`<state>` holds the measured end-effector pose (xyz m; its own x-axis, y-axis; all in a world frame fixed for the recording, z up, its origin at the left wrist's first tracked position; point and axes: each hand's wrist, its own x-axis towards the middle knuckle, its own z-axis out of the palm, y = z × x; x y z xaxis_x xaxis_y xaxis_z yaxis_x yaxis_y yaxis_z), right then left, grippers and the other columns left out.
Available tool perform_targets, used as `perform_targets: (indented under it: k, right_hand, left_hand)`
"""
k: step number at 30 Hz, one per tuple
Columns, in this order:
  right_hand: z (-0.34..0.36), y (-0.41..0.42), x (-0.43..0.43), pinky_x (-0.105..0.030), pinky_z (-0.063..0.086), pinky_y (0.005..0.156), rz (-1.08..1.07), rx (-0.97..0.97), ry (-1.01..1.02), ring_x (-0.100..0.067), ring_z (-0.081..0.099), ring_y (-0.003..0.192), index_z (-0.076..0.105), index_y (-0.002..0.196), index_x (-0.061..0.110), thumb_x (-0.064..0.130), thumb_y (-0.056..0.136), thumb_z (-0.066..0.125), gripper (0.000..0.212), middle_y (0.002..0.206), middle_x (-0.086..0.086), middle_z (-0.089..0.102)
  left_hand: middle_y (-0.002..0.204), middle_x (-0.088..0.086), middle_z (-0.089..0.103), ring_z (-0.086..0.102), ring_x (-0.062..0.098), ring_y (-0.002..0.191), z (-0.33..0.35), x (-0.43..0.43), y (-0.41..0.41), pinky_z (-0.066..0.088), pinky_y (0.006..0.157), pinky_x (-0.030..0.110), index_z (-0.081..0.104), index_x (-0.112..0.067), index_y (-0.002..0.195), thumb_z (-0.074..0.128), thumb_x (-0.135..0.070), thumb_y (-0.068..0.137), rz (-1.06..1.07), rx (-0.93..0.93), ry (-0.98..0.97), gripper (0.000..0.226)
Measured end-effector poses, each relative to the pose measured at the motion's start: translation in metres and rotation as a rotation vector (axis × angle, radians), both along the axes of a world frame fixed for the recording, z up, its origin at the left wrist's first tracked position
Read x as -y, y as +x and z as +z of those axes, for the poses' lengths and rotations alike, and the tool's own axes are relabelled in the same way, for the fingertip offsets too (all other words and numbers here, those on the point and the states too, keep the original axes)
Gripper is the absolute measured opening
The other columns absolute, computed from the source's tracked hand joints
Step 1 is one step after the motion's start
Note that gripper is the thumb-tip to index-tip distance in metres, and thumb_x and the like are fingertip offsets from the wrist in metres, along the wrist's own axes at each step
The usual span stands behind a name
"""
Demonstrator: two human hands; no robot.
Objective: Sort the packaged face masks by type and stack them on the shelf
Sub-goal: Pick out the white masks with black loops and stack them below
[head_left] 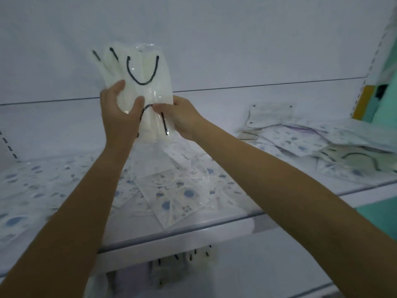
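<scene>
- The left hand [120,110] grips the bundle of white masks [148,67] on its lower left side. The thumb and fingers are curled round the packets.
- The right hand [181,119] pinches the same bundle at its lower right side, just beside a black ear loop. Its fingers are closed on the clear wrapping.
- The bundle stands upright in the air, above the middle part of the shelf [214,226] and in front of the white back panel [236,39]. It does not touch the shelf.
- The bundle holds several packets, fanned out at the top towards the left. Each is a white mask with black ear loops inside clear plastic.
- Under the hands, patterned packets [169,192] with blue spots lie flat on the shelf. They overlap each other from the left edge to the middle and reach near the front edge.
- Towards the right edge of the shelf there is a loose pile [318,138], well apart from the hands. It mixes patterned packets with white ones.
- One white packet with a black loop [354,160] lies at the front of this pile, partly under other packets.
- Another white mask [268,115] leans on the back panel behind the pile.
- On the level below the shelf, more white masks with black loops [184,263] can be seen. They are dark and blurred.
</scene>
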<state>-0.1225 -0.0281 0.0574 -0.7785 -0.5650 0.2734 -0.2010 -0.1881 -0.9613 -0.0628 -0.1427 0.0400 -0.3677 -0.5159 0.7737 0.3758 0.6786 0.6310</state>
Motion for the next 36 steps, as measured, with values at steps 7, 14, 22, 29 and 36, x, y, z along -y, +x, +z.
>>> perform_targets:
  k: [7, 14, 22, 29, 36]
  right_hand:
    - [0.006, -0.049, -0.127, -0.020, 0.046, 0.068, -0.196, -0.181, 0.254, -0.009, 0.058, 0.073, 0.057, 0.112, 0.010, 0.014, 0.092, 0.057, 0.021, 0.083, 0.003, 0.059]
    - [-0.017, -0.145, -0.310, -0.030, 0.045, 0.080, -0.458, -0.279, 0.705, -0.020, 0.057, 0.088, 0.062, 0.106, 0.009, 0.011, 0.090, 0.058, 0.016, 0.102, -0.012, 0.062]
    - [-0.027, -0.202, -0.422, -0.036, 0.046, 0.086, -0.483, -0.317, 0.779, -0.020, 0.056, 0.093, 0.060, 0.113, 0.010, 0.017, 0.091, 0.058, 0.023, 0.111, -0.012, 0.062]
    - [-0.035, -0.213, -0.463, -0.026, 0.038, 0.083, -0.436, -0.456, 1.066, -0.016, 0.051, 0.098, 0.054, 0.124, 0.018, 0.037, 0.087, 0.061, 0.042, 0.124, -0.007, 0.057]
    - [-0.044, -0.190, -0.453, -0.028, 0.029, 0.104, -0.189, -0.463, 1.230, -0.018, 0.037, 0.133, 0.032, 0.143, 0.026, 0.049, 0.086, 0.056, 0.065, 0.148, 0.000, 0.036]
  left_hand:
    - [0.113, -0.005, 0.040, 0.039, 0.005, 0.113, 0.023, -0.012, -0.002, 0.028, 0.100, 0.007, 0.046, -0.003, 0.127, 0.060, -0.011, 0.082, 0.044, 0.032, -0.170, 0.048]
    - [0.124, -0.008, 0.043, 0.046, 0.005, 0.117, 0.010, -0.075, -0.029, 0.039, 0.104, 0.024, 0.045, -0.018, 0.129, 0.065, -0.015, 0.081, -0.034, 0.080, -0.018, 0.052]
    - [0.122, 0.001, 0.044, 0.042, 0.009, 0.111, -0.026, -0.204, -0.118, 0.032, 0.071, -0.005, 0.054, -0.018, 0.126, 0.063, -0.010, 0.087, -0.111, 0.327, -0.065, 0.041]
    - [0.129, 0.012, 0.045, 0.044, 0.022, 0.121, -0.035, -0.256, -0.173, 0.034, 0.096, 0.021, 0.053, -0.013, 0.129, 0.063, -0.011, 0.087, -0.118, 0.439, -0.056, 0.043]
    - [0.132, 0.005, 0.046, 0.045, 0.019, 0.122, -0.026, -0.250, -0.167, 0.039, 0.106, 0.038, 0.054, -0.017, 0.127, 0.063, -0.014, 0.087, -0.109, 0.328, 0.011, 0.041]
